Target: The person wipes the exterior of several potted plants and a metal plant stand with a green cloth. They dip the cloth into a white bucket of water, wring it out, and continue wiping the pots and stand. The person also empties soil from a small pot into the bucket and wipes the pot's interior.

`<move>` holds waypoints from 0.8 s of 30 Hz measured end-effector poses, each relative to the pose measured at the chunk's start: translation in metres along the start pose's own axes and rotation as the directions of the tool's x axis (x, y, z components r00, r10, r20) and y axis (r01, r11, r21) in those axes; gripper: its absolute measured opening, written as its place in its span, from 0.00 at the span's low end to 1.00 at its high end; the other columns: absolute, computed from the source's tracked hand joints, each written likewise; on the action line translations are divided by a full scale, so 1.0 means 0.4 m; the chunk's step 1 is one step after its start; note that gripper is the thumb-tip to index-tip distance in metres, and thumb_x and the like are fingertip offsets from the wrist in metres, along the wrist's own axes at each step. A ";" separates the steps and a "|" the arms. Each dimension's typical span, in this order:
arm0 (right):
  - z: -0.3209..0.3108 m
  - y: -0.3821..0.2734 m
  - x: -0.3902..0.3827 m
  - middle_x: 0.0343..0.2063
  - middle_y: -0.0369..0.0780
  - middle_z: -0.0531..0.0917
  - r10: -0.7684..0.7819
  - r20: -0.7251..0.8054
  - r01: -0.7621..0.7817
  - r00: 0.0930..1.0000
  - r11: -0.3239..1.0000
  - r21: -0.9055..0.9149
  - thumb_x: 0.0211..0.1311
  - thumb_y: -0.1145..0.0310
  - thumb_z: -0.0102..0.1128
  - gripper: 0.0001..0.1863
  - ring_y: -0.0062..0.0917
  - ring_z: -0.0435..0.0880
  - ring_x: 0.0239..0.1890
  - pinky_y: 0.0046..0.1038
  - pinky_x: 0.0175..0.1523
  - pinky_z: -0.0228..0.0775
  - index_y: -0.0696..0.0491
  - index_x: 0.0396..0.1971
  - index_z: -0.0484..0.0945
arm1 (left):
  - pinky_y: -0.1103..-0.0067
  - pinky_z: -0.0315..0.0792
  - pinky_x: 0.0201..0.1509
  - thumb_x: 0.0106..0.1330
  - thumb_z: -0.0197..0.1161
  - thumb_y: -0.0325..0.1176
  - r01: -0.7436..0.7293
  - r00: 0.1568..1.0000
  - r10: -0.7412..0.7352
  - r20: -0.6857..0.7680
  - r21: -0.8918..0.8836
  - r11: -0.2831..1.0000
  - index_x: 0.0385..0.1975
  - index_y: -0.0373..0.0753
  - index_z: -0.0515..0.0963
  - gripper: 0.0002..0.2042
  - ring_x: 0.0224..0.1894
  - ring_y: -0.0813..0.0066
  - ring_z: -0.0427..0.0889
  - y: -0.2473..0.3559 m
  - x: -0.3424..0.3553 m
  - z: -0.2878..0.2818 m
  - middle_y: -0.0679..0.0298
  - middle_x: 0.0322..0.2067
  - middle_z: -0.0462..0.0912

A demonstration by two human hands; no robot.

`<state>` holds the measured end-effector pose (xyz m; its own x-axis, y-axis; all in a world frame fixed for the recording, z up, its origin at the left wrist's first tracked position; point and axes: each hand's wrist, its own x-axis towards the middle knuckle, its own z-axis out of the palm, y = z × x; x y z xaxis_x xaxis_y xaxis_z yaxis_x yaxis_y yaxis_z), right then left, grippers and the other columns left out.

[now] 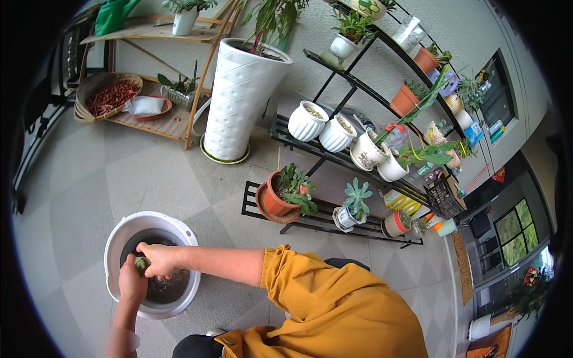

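Both of my hands are over a white bucket point(193, 286) of dark, murky water point(170, 291). My left hand point(132, 281) and my right hand point(160, 260) are pressed close together, fingers closed round a crumpled grey-green rag point(142, 265). Only a small bunched part of the rag shows between the hands; the rest is hidden in my grip. The right forearm reaches across from the right in a mustard-yellow sleeve point(298, 271). My left forearm comes up from the lower edge.
Ahead stands a tall white planter point(236, 98). A black tiered plant stand point(352, 77) with several pots fills the right, its low shelf point(328, 222) nearer me. At the far left, a wooden rack point(156, 31) holds a green watering can point(112, 17) and a basket point(89, 95).
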<state>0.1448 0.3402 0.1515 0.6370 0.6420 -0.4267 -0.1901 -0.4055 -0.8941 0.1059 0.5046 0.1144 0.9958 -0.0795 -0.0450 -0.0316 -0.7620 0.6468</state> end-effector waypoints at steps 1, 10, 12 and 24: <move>-0.015 -0.023 -0.008 0.28 0.44 0.77 -0.042 -0.031 0.040 0.999 0.998 -0.051 0.51 0.76 0.58 0.25 0.23 0.77 0.21 0.23 0.19 0.69 0.62 0.49 0.62 | 0.73 0.72 0.37 0.48 0.64 0.25 0.061 0.997 -0.052 0.049 -0.220 0.973 0.34 0.38 0.70 0.13 0.35 0.61 0.81 -0.016 -0.005 -0.024 0.56 0.32 0.80; 0.027 0.002 -0.001 0.21 0.51 0.80 -0.427 -0.227 0.192 0.875 0.737 -0.648 0.41 0.74 0.56 0.06 0.40 0.81 0.25 0.37 0.36 0.74 0.61 0.18 0.78 | 0.70 0.69 0.32 0.55 0.54 0.32 0.401 0.904 -0.172 0.391 -0.916 0.022 0.44 0.41 0.70 0.15 0.35 0.69 0.75 -0.012 -0.043 -0.018 0.62 0.35 0.74; 0.034 -0.011 0.020 0.15 0.43 0.77 -0.249 0.056 0.224 0.967 0.932 0.286 0.50 0.72 0.52 0.07 0.30 0.77 0.17 0.30 0.24 0.71 0.59 0.22 0.75 | 0.69 0.70 0.33 0.57 0.53 0.35 0.467 0.880 0.178 0.441 -0.873 -0.142 0.44 0.40 0.72 0.15 0.37 0.70 0.75 -0.019 -0.037 -0.023 0.63 0.36 0.74; 0.107 -0.029 0.104 0.23 0.45 0.80 -0.663 -0.298 0.371 0.687 0.672 -0.640 0.54 0.66 0.53 0.10 0.31 0.81 0.29 0.32 0.33 0.70 0.56 0.32 0.75 | 0.73 0.70 0.52 0.69 0.45 0.39 0.009 0.920 -0.382 0.082 -0.982 -0.189 0.48 0.38 0.71 0.15 0.48 0.69 0.75 0.019 -0.015 0.036 0.62 0.45 0.75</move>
<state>0.1415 0.3991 0.1383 0.7862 0.5158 0.3404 0.5870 -0.4509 -0.6724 0.0984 0.4901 0.1086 0.9216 0.1654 -0.3511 0.0990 0.7744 0.6249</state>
